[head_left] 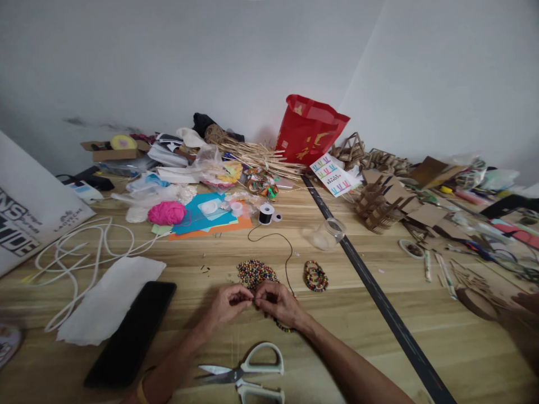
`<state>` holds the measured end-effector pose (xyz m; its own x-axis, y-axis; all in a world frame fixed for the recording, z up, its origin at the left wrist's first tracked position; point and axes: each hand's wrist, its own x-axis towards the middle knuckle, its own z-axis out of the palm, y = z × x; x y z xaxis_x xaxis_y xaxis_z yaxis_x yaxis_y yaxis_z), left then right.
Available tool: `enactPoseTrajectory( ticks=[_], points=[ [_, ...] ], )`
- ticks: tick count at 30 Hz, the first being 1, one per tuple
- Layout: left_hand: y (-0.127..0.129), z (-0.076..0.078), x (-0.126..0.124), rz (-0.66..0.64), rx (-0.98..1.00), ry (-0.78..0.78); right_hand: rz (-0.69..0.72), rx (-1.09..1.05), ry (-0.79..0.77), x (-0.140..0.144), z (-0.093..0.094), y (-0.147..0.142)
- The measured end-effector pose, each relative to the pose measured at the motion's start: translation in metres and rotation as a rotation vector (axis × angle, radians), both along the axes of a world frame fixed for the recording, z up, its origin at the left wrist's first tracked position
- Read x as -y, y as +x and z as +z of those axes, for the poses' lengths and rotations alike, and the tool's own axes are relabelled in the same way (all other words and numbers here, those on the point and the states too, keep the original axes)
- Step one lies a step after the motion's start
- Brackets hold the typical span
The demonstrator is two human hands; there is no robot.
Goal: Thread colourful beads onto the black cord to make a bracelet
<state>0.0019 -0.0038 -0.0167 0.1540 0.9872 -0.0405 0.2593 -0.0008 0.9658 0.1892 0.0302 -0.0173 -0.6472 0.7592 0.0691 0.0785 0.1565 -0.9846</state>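
Observation:
Over the table's middle, my left hand [231, 303] and my right hand [278, 302] meet at the fingertips, both pinched. A tiny bead seems to be between the left thumb and finger. My right fingers close on a thin black cord [290, 255], which curves back to a black spool [265, 213]. A string of threaded beads [285, 326] hangs below the right hand, partly hidden by it. Just behind the hands lies a pile of multicoloured loose beads [254, 271]. Stacked beaded bracelets [315, 276] rest to the right. Scissors [242, 371] with white handles lie open in front.
A black phone [130, 334] and white paper [112, 297] lie left, near a white cable [99, 252]. Behind are pink yarn [167, 213], blue sheets [197, 216], a clear cup [328, 233] and a red bag [309, 132]. Woven baskets [379, 205] stand right of a black strip [379, 303].

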Motion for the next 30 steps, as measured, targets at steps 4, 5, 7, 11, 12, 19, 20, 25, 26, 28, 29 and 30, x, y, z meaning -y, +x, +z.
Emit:
enactPoseTrajectory(
  ticks=[4,5,7,11,12,19,20,25,26,28,29,30],
  points=[
    [-0.0007,-0.0002,-0.0001,0.002,-0.005,0.003,0.003,0.003,0.001,-0.0003,-0.0013,0.0002],
    [-0.0007,-0.0001,-0.0002,0.003,0.001,0.002,0.004,0.003,-0.001,-0.0005,-0.0017,0.0002],
    [-0.0006,0.0005,-0.0004,0.006,0.006,0.005,0.004,0.007,0.002,-0.0008,-0.0022,0.0004],
    [0.0001,0.0024,0.0000,0.009,-0.016,0.014,0.002,0.022,0.016,-0.0009,-0.0012,0.0009],
    [0.0003,0.0027,0.0002,0.010,-0.020,0.013,0.001,0.024,0.019,-0.0009,-0.0006,0.0010],
    [0.0019,0.0031,0.0004,0.017,-0.023,0.010,0.009,0.013,0.029,-0.0006,0.0028,0.0008],
    [0.0020,0.0035,0.0005,0.016,-0.023,0.010,0.013,0.008,0.023,-0.0007,0.0026,0.0008],
    [0.0020,0.0046,0.0008,0.024,-0.033,0.030,0.027,-0.006,-0.005,-0.0012,-0.0001,0.0010],
    [0.0019,0.0046,0.0008,0.021,-0.036,0.030,0.023,-0.005,-0.002,-0.0013,-0.0003,0.0010],
    [0.0017,0.0045,0.0008,0.011,-0.043,0.031,0.020,-0.008,-0.006,-0.0013,-0.0001,0.0008],
    [0.0016,0.0046,0.0008,0.009,-0.046,0.033,0.021,-0.012,-0.012,-0.0013,0.0002,0.0007],
    [0.0016,0.0048,0.0010,0.008,-0.048,0.035,0.023,-0.013,-0.020,-0.0013,0.0006,0.0007]
  ],
)
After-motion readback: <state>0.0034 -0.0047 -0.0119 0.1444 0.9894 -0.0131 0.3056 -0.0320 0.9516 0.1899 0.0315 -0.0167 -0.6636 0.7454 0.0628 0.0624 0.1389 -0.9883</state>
